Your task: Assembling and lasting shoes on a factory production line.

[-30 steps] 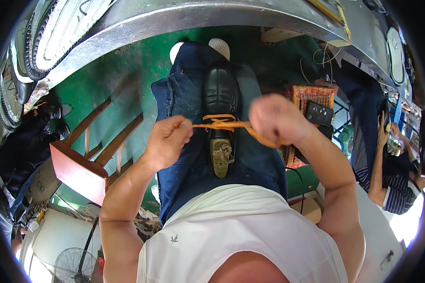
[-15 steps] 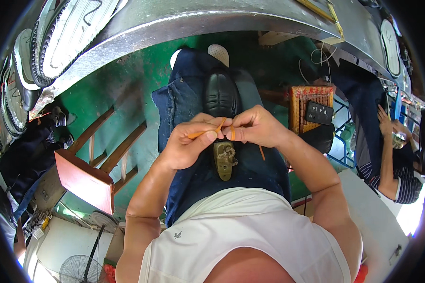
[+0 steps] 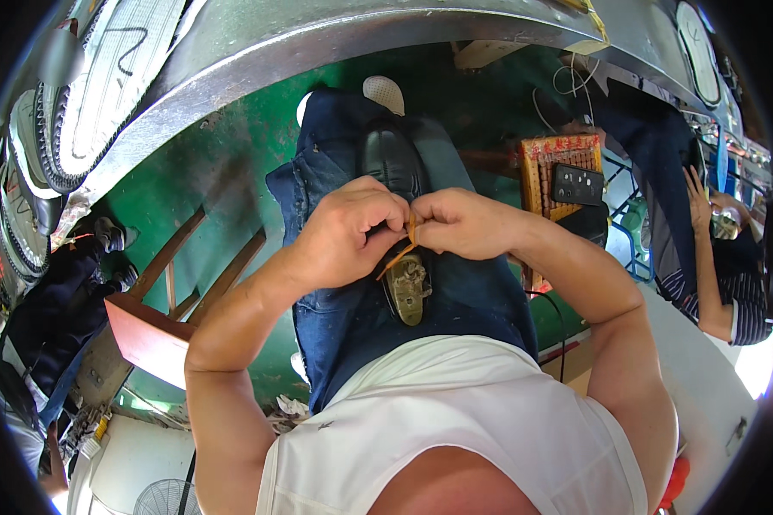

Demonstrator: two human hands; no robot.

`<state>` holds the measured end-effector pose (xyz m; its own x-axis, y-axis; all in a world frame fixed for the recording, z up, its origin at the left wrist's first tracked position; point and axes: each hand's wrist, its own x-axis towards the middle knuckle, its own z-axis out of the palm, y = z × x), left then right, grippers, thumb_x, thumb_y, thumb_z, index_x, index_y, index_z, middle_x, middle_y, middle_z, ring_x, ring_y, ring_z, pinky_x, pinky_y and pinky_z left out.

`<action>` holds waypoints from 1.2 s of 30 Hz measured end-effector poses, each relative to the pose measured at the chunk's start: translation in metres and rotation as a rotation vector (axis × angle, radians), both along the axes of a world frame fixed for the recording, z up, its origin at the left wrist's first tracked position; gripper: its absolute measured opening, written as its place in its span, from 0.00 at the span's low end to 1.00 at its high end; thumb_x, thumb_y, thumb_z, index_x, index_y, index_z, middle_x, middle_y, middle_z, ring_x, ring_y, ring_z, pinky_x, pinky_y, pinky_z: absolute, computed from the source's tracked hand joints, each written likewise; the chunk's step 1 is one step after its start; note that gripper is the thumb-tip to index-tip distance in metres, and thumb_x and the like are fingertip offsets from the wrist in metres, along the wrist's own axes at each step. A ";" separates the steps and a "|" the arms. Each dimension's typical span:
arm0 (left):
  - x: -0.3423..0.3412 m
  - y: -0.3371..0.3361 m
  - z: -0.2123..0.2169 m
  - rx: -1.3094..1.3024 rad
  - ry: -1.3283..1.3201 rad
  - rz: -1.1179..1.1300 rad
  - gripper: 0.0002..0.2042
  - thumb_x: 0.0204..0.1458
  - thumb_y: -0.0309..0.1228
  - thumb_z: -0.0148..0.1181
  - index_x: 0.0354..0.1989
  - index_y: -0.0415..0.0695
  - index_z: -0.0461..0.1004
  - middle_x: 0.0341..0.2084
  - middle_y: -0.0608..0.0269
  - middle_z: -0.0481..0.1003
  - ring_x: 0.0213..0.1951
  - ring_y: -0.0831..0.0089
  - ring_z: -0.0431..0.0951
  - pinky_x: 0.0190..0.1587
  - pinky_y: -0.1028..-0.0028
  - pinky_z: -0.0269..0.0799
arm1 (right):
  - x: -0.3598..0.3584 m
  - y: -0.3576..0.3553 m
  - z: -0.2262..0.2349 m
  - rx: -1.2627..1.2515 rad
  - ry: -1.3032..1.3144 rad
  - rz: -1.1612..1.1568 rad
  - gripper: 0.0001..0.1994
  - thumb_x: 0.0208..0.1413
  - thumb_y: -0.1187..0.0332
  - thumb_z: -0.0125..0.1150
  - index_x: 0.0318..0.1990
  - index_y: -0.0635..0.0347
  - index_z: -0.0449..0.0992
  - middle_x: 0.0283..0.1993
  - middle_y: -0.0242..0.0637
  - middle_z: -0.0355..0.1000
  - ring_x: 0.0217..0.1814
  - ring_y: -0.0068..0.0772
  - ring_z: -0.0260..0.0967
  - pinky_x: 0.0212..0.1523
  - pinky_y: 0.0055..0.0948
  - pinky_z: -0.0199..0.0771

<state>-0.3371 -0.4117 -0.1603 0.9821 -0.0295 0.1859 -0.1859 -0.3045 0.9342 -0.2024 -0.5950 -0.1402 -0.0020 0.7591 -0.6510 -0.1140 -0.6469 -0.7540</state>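
My left hand (image 3: pixel 352 232) and my right hand (image 3: pixel 468 225) meet above my lap, fingertips nearly touching. Both pinch a thin orange cord (image 3: pixel 397 257), whose loose end hangs down below the fingers. Beneath them a black leather shoe (image 3: pixel 392 157) lies along my thighs, toe pointing away from me. From its near end shows a worn olive-coloured shoe last (image 3: pixel 408 296). My fingers and wrists hide the middle of the shoe, and what the cord's upper part does between the fingertips is hard to make out.
A metal bench (image 3: pixel 318 39) curves across the far side, with shoe soles (image 3: pixel 116 86) at the left. A wooden stool (image 3: pixel 146 335) lies left. At right a beaded seat (image 3: pixel 537 180) carries a black phone (image 3: pixel 577 184). Other people work at both sides.
My left hand has turned over, knuckles up, and both hands sit closer together. The orange cord now hangs toward the lower left, instead of at the right hand's side. The view has shifted slightly.
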 end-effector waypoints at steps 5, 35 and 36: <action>0.016 0.020 0.013 0.012 0.170 -0.200 0.10 0.44 0.14 0.65 0.30 0.41 0.72 0.30 0.58 0.78 0.35 0.57 0.77 0.38 0.65 0.73 | 0.021 0.008 0.022 0.018 0.056 0.127 0.08 0.62 0.68 0.54 0.41 0.63 0.75 0.35 0.37 0.74 0.33 0.32 0.73 0.32 0.34 0.72; 0.144 0.288 0.250 -0.574 0.101 0.749 0.13 0.46 0.23 0.56 0.42 0.45 0.71 0.27 0.68 0.73 0.27 0.74 0.76 0.33 0.74 0.77 | 0.549 0.317 0.090 0.050 -1.598 -0.215 0.24 0.66 0.52 0.50 0.43 0.69 0.82 0.51 0.55 0.77 0.57 0.56 0.73 0.59 0.46 0.72; 0.200 0.317 0.232 -0.534 0.141 0.776 0.12 0.48 0.24 0.58 0.42 0.46 0.71 0.27 0.71 0.72 0.24 0.79 0.74 0.27 0.79 0.72 | 0.569 0.322 0.081 0.011 -1.622 -0.258 0.25 0.66 0.52 0.49 0.42 0.69 0.82 0.52 0.55 0.76 0.57 0.56 0.73 0.59 0.46 0.72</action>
